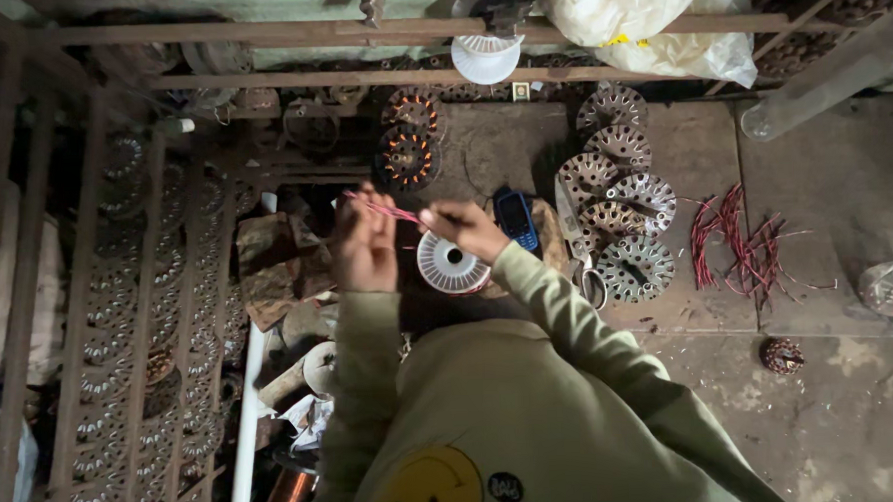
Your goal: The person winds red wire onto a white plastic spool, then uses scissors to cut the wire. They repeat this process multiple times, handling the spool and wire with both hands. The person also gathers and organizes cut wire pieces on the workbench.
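A thin pink-red strip (384, 211), likely a sleeve or piece of wire, is stretched between the two hands just above a white plastic spool (450, 264) on the dark work surface. The left hand (364, 246) pinches its far end with fingers closed on it, and the right hand (463, 228) grips the near end, fingers curled tight, so the piece is kept taut and level where the eye can follow it. Just beyond the right hand lies a small blue phone (516, 219). To the right, bare metal stator cores (618, 210) lie overlapping in a pile, close at hand, and a loose bundle of red strips (738, 246) lies farther right. Two wound stators with copper coils (407, 142) sit behind the hands.
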